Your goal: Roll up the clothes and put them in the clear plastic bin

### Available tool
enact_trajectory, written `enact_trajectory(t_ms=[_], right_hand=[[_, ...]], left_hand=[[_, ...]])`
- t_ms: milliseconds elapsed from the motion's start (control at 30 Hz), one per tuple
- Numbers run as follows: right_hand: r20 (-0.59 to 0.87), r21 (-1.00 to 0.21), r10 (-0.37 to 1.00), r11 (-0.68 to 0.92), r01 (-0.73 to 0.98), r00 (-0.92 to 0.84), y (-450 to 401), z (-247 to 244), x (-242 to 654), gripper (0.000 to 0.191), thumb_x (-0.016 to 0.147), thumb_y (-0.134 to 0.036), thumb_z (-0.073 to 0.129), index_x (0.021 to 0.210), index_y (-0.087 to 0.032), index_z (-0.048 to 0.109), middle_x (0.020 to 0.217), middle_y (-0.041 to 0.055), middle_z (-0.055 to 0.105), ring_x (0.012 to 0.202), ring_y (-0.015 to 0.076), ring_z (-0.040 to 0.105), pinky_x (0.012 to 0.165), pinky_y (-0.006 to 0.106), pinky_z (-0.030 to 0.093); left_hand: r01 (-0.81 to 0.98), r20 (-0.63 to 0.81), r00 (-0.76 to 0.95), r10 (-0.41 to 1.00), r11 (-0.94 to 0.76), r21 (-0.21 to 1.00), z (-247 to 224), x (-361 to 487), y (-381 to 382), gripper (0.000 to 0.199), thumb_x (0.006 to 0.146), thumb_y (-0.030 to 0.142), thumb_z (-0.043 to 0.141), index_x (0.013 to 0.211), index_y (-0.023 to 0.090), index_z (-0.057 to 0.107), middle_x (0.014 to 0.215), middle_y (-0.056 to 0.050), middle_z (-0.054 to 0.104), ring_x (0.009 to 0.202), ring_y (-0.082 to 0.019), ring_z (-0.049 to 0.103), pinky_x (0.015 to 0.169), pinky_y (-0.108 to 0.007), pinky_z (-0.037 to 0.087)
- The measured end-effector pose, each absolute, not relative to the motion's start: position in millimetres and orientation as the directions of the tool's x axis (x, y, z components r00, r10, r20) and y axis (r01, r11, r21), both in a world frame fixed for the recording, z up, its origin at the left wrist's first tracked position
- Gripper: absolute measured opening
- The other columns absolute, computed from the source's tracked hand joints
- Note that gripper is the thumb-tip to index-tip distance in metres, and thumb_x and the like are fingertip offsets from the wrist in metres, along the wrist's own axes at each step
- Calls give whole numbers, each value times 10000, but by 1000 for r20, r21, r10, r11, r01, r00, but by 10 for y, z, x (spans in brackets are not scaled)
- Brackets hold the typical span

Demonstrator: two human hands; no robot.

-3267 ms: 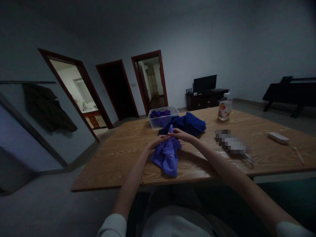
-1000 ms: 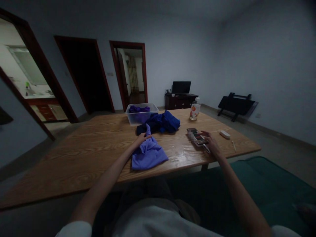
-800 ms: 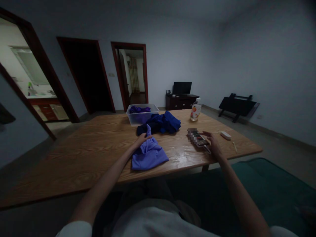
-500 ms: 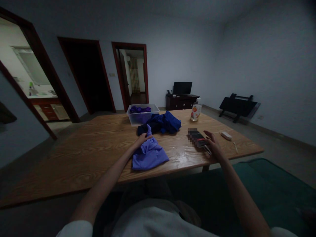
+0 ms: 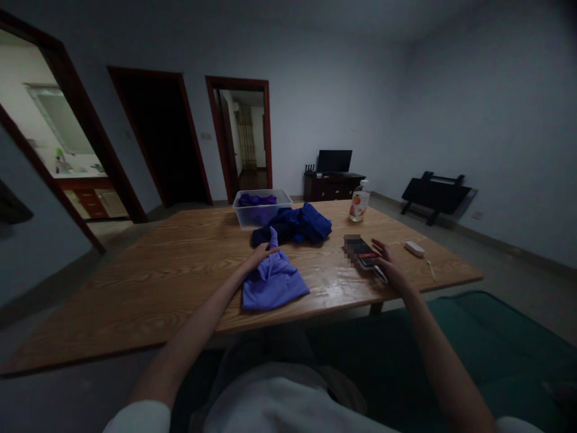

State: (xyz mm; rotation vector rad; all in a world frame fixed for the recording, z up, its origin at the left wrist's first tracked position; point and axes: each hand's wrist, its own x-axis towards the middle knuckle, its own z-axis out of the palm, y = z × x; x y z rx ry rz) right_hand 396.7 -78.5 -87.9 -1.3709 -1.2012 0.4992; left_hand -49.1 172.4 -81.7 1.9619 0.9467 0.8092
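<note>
A light purple cloth [image 5: 276,282] lies bunched near the table's front edge, one narrow end pointing away from me. My left hand [image 5: 261,255] is closed around that cloth near its narrow end. To the right, a dark phone [image 5: 362,252] with a white cord or strap lies flat. My right hand [image 5: 388,264] is at the phone's right side, fingers apart, thumb near its screen. Dark blue cloth [image 5: 311,224] sits crumpled behind the purple one. Behind it at left stands a clear plastic box [image 5: 247,216] with purple cloth inside.
The wooden table [image 5: 171,282] also bears a pump bottle [image 5: 359,204] at the back right, a white case-like object [image 5: 414,249] and a thin pale stick [image 5: 431,270] at the right. A green cushioned surface [image 5: 505,337] lies below the table's right front.
The view has shifted very slightly. My right hand's fingers have lowered a little by the phone's edge; my left hand has stayed on the purple cloth.
</note>
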Motion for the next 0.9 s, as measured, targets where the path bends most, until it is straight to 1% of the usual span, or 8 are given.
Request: enact_trajectory(t_ms=[200,367,500,667,767,900], right_hand=[[364,-904,856,231,360,366,-771,-886,3991,717,793,-314,671,1483,-364,481,1622,29,421,1533,274,367,1236,452,394],[362,-904,857,227,362,367,-768,-893,4004,748,787,-315,651,1509,-337,460,1616,52,433,1527,283,379,1225,466,406],[365,-903,859,233,360,359,-764,-915,4020,747,791,-303,636,1516,-341,457,1613,49,433,1524,283,383,1231,459,396],[386,-892,856,251,376,345,-745,-940,4051,755,797,-314,678,1517,-350,452,1618,45,425,1540,280,349,1252,458,364],[387,-886,858,245,393,337,-749,-926,4046,728,818,-359,706,1505,-358,464,1623,41,418,1539,281,354,1238,442,390],[381,-884,859,229,409,343,-763,-906,4025,731,811,-383,729,1496,-364,476,1623,39,422,1530,289,374,1215,439,425]], left_hand=[[333,178,499,848,-377,864,-785,-476,1707,439,705,572,760,806,160,648,824,-62,676,771,-216,588,744,-323,511],[342,178,487,855,-374,862,-787,-479,1699,462,704,591,764,806,157,644,813,-59,667,766,-216,590,730,-321,507],[343,177,503,846,-383,858,-805,-482,1718,486,695,610,752,817,152,647,827,-56,664,776,-217,583,724,-319,505],[345,187,504,843,-395,851,-834,-490,1735,476,715,614,712,811,156,624,828,-45,633,752,-198,551,703,-310,482],[371,176,493,852,-390,843,-814,-491,1717,476,711,621,721,779,161,614,790,-38,618,738,-197,547,694,-308,479],[362,192,493,849,-401,842,-773,-487,1689,476,718,623,721,784,162,621,789,-45,631,754,-204,555,682,-303,478]])
